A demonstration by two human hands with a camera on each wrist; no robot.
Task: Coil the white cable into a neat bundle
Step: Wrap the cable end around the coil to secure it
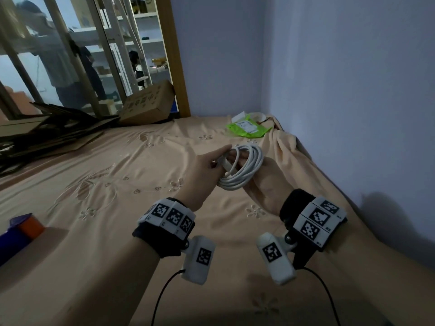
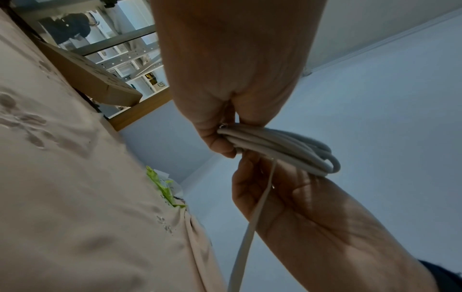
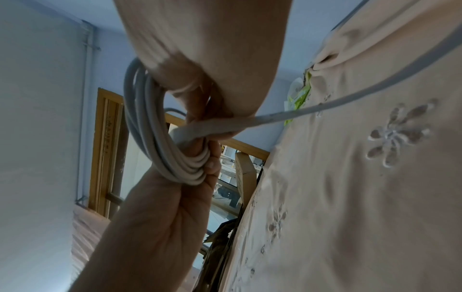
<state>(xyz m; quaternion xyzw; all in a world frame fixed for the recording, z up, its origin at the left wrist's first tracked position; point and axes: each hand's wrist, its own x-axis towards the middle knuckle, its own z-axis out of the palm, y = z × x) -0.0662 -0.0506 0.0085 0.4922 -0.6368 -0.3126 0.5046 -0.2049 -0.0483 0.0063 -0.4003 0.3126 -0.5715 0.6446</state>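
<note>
Above the bed, both hands hold the cable, wound in loops: left hand pinches the plug end, right hand grips the loops.

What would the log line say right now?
white cable: coiled, held above bed | left hand: pinches coil | right hand: grips coil

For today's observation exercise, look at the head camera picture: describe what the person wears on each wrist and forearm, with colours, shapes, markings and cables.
Both forearms are bare, with no sleeves. The left hand and right hand each have a black wrist strap carrying white blocks printed with black square marker patterns. Under each wrist hangs a rounded white camera unit, also bearing a black square marker, and a thin black cable trails from each unit toward the person.
</note>
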